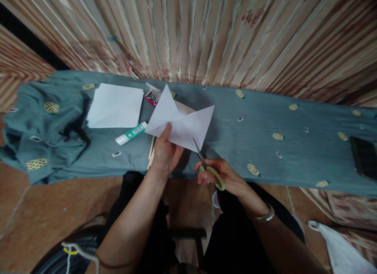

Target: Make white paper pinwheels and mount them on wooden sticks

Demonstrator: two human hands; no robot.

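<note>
Bare forearms (131, 223) are reaching forward; I'm watching the left hand (167, 153) pinching white paper (191, 127) above the patterned cloth (259, 120), while the right hand (229, 176) is gripping scissors (200, 156) at the paper's near edge.

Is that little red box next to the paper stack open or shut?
Open: shiny silver bits show inside the small red box, and its pale, flat lid is lifted off them.

head camera: above the legs (235, 230), facing forward and down
left grip (167, 152), right grip (219, 173): close, mid-frame, from wrist side
surface (265, 118): seen from above, across frame
curtain (200, 38): farther off, fills top
</note>
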